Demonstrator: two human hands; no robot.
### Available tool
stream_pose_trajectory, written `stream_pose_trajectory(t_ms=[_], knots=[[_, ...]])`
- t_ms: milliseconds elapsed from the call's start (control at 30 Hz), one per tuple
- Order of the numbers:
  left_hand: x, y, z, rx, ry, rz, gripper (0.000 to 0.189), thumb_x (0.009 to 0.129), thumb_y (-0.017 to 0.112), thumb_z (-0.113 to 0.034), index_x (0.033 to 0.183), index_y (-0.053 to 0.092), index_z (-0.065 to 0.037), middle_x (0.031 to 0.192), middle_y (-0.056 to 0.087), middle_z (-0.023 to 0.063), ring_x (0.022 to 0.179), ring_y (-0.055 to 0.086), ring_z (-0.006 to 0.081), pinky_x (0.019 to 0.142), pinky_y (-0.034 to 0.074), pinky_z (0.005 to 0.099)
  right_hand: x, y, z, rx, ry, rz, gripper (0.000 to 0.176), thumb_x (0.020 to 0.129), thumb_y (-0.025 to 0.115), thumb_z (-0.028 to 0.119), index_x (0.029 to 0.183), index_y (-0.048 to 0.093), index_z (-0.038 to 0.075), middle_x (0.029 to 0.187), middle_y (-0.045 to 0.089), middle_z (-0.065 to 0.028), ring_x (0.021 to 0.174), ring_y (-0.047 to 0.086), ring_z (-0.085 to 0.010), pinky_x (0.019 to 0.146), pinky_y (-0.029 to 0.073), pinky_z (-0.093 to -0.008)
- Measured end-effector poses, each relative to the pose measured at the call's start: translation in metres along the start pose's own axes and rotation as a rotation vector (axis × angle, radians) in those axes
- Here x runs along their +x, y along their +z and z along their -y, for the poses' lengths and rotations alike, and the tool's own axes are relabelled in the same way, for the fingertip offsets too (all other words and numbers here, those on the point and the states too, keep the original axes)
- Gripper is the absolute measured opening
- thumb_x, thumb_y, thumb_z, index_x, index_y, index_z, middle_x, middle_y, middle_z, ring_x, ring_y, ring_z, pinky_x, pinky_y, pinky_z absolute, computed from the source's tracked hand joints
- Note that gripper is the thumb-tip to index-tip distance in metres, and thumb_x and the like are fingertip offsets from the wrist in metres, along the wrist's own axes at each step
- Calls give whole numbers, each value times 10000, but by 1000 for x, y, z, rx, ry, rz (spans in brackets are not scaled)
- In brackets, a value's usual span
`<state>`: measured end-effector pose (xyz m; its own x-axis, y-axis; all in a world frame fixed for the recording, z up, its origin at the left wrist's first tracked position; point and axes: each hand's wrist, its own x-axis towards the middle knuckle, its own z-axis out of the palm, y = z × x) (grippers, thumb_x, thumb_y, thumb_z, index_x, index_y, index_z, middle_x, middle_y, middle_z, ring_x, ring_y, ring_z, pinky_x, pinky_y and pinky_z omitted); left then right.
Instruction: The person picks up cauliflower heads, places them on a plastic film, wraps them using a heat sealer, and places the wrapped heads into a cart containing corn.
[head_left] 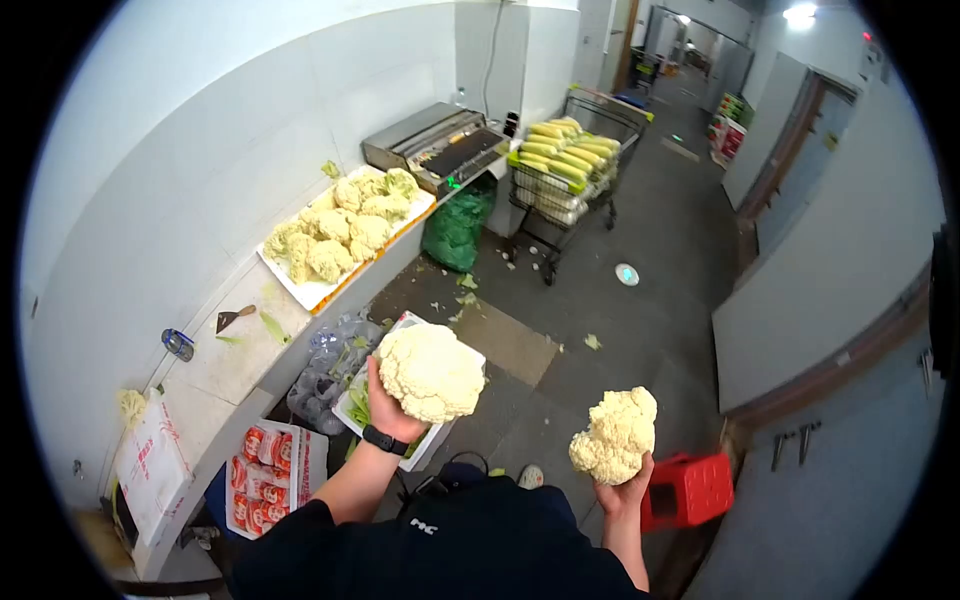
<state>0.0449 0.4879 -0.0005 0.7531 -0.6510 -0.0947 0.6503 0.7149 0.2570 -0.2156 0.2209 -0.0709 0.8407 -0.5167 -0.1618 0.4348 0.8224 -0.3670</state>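
Observation:
A large, round cauliflower (430,372) rests in my left hand (392,412), whose fingers are mostly hidden behind it; a dark band is on that wrist. On the right, a smaller, uneven cauliflower (616,436) is held from below by my right hand (622,488). The two heads are well apart. Beneath the left one is a white box (465,352) with green leaves inside. Several more cauliflowers (335,225) are piled on a white tray (310,294) on the counter at the left.
A counter (200,375) along the left wall holds a scraper (235,318) and a wrapping machine (435,150). Beyond stands a cart (570,205) loaded with long green vegetables. A red stool (690,490) is at my right, and a box of red packages (310,465) at lower left.

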Motion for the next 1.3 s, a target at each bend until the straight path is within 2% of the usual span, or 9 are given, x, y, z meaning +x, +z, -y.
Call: stream_pose_trajectory(t_ms=[233, 600, 733, 833, 1067, 1100, 1167, 1233, 1300], knots=[[82, 8, -25, -35, 397, -149, 786, 923, 259, -698, 1465, 365, -139, 1489, 400, 125, 1353, 387, 365, 1127, 276, 534, 234, 66, 35, -136, 301, 151, 702, 854, 598, 490, 1429, 411, 132, 1420, 487, -90, 1271, 498, -296, 1067, 406, -488], [219, -16, -141, 38, 790, -130, 798, 905, 383, -695, 1457, 356, -120, 1464, 428, 127, 1331, 420, 340, 1107, 330, 520, 490, 166, -68, -176, 599, 254, 672, 878, 543, 466, 1448, 386, 146, 1455, 454, -78, 1310, 460, -304, 1083, 381, -487], [265, -18, -186, 52, 882, -192, 787, 910, 392, -688, 1457, 352, -124, 1460, 431, 125, 1323, 431, 335, 1099, 345, 517, 577, 217, -142, -256, 748, 391, 626, 931, 444, 490, 1455, 373, 155, 1456, 454, -57, 1297, 475, -280, 1049, 407, -473], [302, -41, -220, 34, 927, -167, 786, 911, 390, -689, 1462, 343, -131, 1453, 438, 120, 1321, 433, 336, 1096, 348, 521, 645, 258, -209, -307, 910, 429, 587, 935, 474, 465, 1422, 416, 143, 1417, 497, -64, 1273, 499, -272, 1041, 419, -463], [398, -94, -327, -21, 1045, -513, 842, 879, 320, -761, 1435, 416, -135, 1433, 469, 122, 1289, 465, 345, 1060, 372, 537, 774, 307, -401, -328, 1194, 633, 551, 965, 476, 403, 1431, 387, 123, 1408, 489, -62, 1266, 491, -260, 1038, 403, -441], [408, -95, -345, -22, 1030, -598, 842, 879, 314, -761, 1435, 419, -137, 1436, 467, 124, 1288, 466, 347, 1060, 372, 538, 782, 314, -420, -290, 1254, 563, 516, 972, 447, 310, 1417, 363, 60, 1394, 477, -118, 1268, 487, -300, 1048, 404, -452], [420, -113, -380, -18, 1006, -646, 871, 842, 363, -789, 1415, 454, -139, 1408, 502, 120, 1282, 477, 335, 1060, 367, 547, 799, 326, -454, -411, 1267, 535, 506, 970, 480, 282, 1409, 368, 54, 1388, 472, -114, 1262, 485, -293, 1038, 408, -451], [428, -123, -403, 85, 859, -957, 890, 835, 351, -804, 1424, 445, -143, 1413, 499, 116, 1281, 480, 336, 1062, 362, 543, 811, 332, -482, -458, 1308, 481, 504, 964, 504, 257, 1406, 371, 55, 1386, 469, -111, 1261, 482, -288, 1036, 410, -450], [434, -134, -416, 71, 844, -935, 888, 841, 341, -801, 1430, 438, -144, 1420, 491, 114, 1291, 470, 332, 1068, 357, 534, 819, 332, -501, -509, 1338, 435, 504, 958, 529, 232, 1404, 373, 55, 1383, 465, -107, 1260, 479, -282, 1035, 412, -450]])
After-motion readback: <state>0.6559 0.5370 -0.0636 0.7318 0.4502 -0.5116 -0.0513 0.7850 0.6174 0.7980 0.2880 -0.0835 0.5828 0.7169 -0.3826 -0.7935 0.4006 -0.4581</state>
